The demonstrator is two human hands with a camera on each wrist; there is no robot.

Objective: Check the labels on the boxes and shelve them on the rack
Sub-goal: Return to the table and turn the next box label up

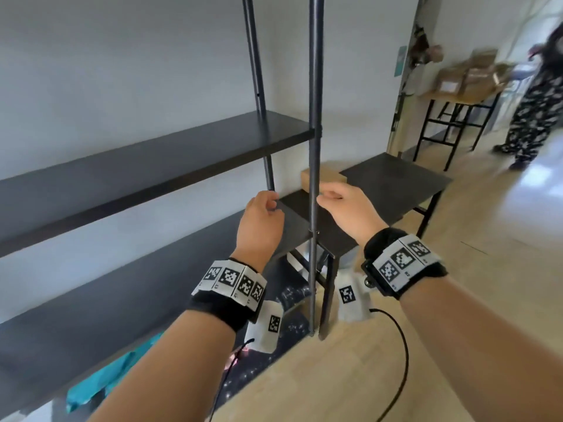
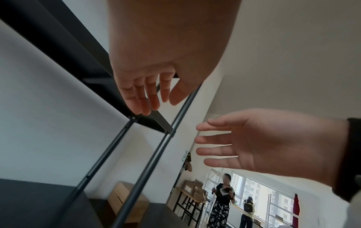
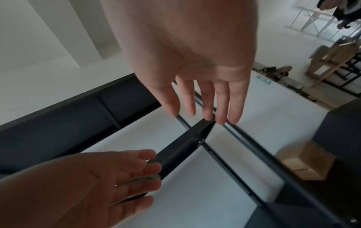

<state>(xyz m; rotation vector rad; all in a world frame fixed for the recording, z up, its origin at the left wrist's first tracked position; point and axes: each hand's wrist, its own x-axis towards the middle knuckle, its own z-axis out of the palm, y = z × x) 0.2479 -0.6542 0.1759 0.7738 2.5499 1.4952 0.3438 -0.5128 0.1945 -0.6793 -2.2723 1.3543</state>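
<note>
Fingers of our left hand (image 1: 259, 220) and right hand (image 1: 347, 208) hang loosely apart, holding nothing — beyond the rack (image 1: 182, 153), one box (image 1: 327, 178) waits at the bench's (image 1: 396, 181) wall-side edge; grip both sides, label upward.

The left hand (image 2: 156, 64) is reaching out with its fingers (image 2: 136, 100) straight and close together, holding nothing, their tips lying against the underside of a black rack shelf (image 2: 58, 38). The right hand (image 2: 263, 141) is coming in from the right with its palm showing and its fingers (image 2: 215, 138) spread, also empty. Two dark rack poles (image 2: 148, 166) are running diagonally between the hands. A cardboard box (image 2: 125, 200) is sitting on a dark surface (image 2: 39, 208) behind the poles. In the background, a person in a patterned skirt (image 2: 220, 205) is standing beside a table stacked with boxes (image 2: 193, 192).
</note>
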